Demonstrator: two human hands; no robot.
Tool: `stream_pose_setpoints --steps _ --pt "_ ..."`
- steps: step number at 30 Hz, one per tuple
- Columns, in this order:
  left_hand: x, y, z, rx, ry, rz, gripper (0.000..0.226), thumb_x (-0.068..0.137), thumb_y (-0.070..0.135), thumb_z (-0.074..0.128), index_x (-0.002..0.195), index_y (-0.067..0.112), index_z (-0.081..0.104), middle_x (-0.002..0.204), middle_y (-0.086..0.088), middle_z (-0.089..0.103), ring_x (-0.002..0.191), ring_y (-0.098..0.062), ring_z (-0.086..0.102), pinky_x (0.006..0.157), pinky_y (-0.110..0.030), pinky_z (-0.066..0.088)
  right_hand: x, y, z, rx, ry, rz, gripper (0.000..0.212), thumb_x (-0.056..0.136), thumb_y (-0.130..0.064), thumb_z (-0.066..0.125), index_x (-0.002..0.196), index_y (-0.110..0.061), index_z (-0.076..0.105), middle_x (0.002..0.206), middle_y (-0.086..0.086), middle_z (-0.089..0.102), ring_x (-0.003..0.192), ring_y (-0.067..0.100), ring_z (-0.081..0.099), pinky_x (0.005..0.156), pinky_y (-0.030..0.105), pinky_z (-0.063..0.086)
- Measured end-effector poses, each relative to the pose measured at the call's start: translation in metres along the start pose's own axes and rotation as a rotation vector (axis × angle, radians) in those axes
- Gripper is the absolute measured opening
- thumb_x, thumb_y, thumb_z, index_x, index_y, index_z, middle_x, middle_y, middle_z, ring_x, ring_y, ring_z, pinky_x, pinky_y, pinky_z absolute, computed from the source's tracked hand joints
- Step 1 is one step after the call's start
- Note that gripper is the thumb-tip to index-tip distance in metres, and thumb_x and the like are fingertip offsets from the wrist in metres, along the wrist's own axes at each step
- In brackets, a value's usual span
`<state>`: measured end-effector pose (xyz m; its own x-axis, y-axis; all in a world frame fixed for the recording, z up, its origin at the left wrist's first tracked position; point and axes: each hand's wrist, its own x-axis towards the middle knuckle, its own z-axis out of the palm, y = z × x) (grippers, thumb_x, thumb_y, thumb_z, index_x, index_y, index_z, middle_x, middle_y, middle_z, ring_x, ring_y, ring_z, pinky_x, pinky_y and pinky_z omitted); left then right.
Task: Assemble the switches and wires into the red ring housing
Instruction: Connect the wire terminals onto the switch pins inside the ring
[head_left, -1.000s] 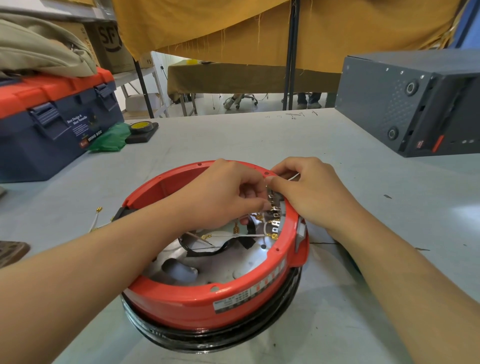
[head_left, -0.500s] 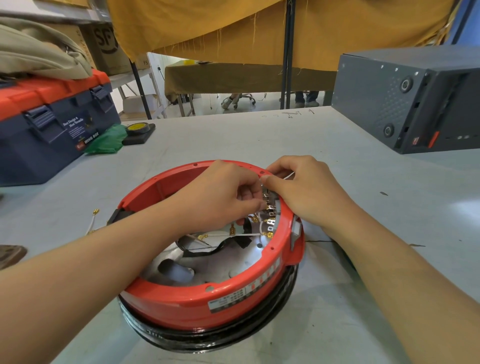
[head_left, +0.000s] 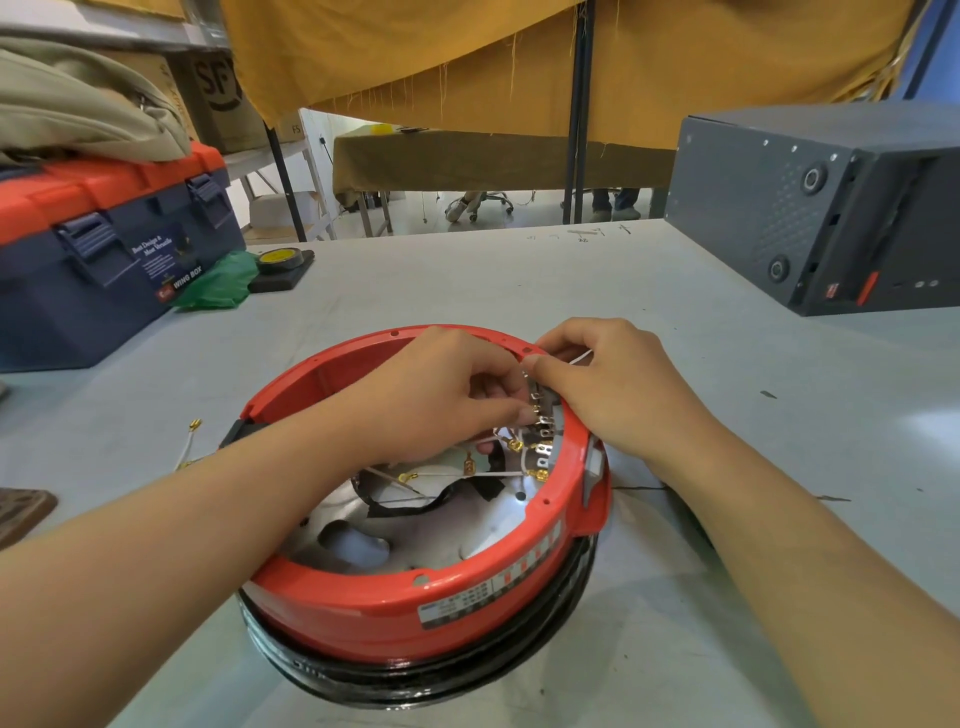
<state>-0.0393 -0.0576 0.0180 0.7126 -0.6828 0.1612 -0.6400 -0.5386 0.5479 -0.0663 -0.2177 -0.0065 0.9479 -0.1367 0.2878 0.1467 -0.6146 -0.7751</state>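
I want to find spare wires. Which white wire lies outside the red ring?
The white wire on the table, left of the red ring, behind the left forearm. The others lie inside the ring.

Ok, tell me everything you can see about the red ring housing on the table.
The red ring housing is a round, glossy, plastic-looking ring, open on top, with small holes along its rim and a label on its near wall. It sits level on a black ring on the grey table. Inside show a shiny metal plate, white wires with brass terminals, and a row of metal switch contacts at the right inner wall. The left hand and right hand work there.
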Motion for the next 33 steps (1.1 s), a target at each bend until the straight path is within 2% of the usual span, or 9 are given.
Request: stream_pose_setpoints --steps 4,8,10,15,19,24,27,33 --pt "0.001 -0.005 -0.006 -0.020 -0.026 0.002 0.018 0.087 0.011 0.063 0.079 0.026 0.070 0.055 0.012 0.063 0.051 0.001 0.057 0.053 -0.005 0.037 0.000 0.000 -0.001 -0.007 0.018 0.004 0.014 0.087 -0.030 0.061 0.092 -0.022 0.071 0.076 -0.014 0.064 0.066 -0.004 0.055 0.055 -0.002 0.037" --pt "0.000 -0.009 -0.010 0.025 -0.053 0.029 0.017 0.086 0.009 0.064 0.090 0.023 0.073 0.063 0.010 0.067 0.058 0.000 0.063 0.057 -0.006 0.041 0.000 0.000 -0.002 -0.081 0.018 -0.004 0.017 0.088 -0.034 0.060 0.093 -0.021 0.070 0.079 -0.011 0.063 0.068 -0.002 0.054 0.052 0.003 0.038" --pt "0.000 -0.010 -0.011 0.042 -0.050 0.047 0.016 0.086 0.009 0.064 0.090 0.022 0.073 0.069 0.009 0.068 0.059 -0.001 0.064 0.058 -0.006 0.042 0.000 0.001 -0.002 -0.144 0.028 -0.008 0.019 0.088 -0.037 0.060 0.092 -0.021 0.069 0.082 -0.008 0.060 0.067 -0.001 0.051 0.051 0.007 0.032" --pt "0.002 -0.012 -0.010 0.079 -0.052 0.072 0.015 0.085 0.010 0.065 0.087 0.023 0.072 0.069 0.011 0.067 0.058 -0.001 0.063 0.059 -0.006 0.041 0.000 0.001 -0.004 -0.157 0.014 0.012 0.022 0.088 -0.040 0.059 0.095 -0.021 0.068 0.066 -0.007 0.060 0.057 0.002 0.055 0.049 0.012 0.036" --pt "0.003 -0.014 -0.008 0.093 -0.045 0.097 0.012 0.086 0.012 0.064 0.086 0.022 0.072 0.070 0.009 0.068 0.059 -0.002 0.062 0.059 -0.006 0.041 -0.001 0.000 -0.003 -0.188 0.038 -0.002 0.022 0.087 -0.040 0.060 0.091 -0.020 0.068 0.064 -0.005 0.060 0.058 0.005 0.056 0.050 0.014 0.035" --pt "0.004 -0.016 -0.006 0.121 -0.047 0.114 0.012 0.089 0.012 0.061 0.085 0.021 0.069 0.069 0.009 0.065 0.061 -0.004 0.062 0.059 -0.011 0.044 -0.002 -0.001 -0.002 -0.208 0.093 -0.019 0.025 0.085 -0.041 0.062 0.098 -0.020 0.067 0.068 -0.002 0.061 0.069 0.012 0.059 0.061 0.024 0.041" --pt "0.004 -0.017 -0.005 0.144 -0.049 0.134 0.012 0.090 0.014 0.059 0.088 0.019 0.070 0.072 0.007 0.066 0.062 -0.007 0.061 0.060 -0.016 0.046 -0.003 -0.001 -0.002 -0.186 0.106 -0.035 0.024 0.085 -0.039 0.063 0.100 -0.021 0.068 0.063 -0.004 0.059 0.067 0.012 0.059 0.068 0.026 0.044" --pt "0.004 -0.017 -0.005 0.199 -0.034 0.186 0.012 0.091 0.015 0.057 0.089 0.017 0.069 0.070 0.010 0.062 0.063 -0.008 0.058 0.060 -0.022 0.044 -0.004 -0.001 -0.002 -0.161 0.113 -0.063 0.022 0.085 -0.037 0.064 0.101 -0.023 0.067 0.060 -0.006 0.057 0.068 0.010 0.059 0.071 0.027 0.047"
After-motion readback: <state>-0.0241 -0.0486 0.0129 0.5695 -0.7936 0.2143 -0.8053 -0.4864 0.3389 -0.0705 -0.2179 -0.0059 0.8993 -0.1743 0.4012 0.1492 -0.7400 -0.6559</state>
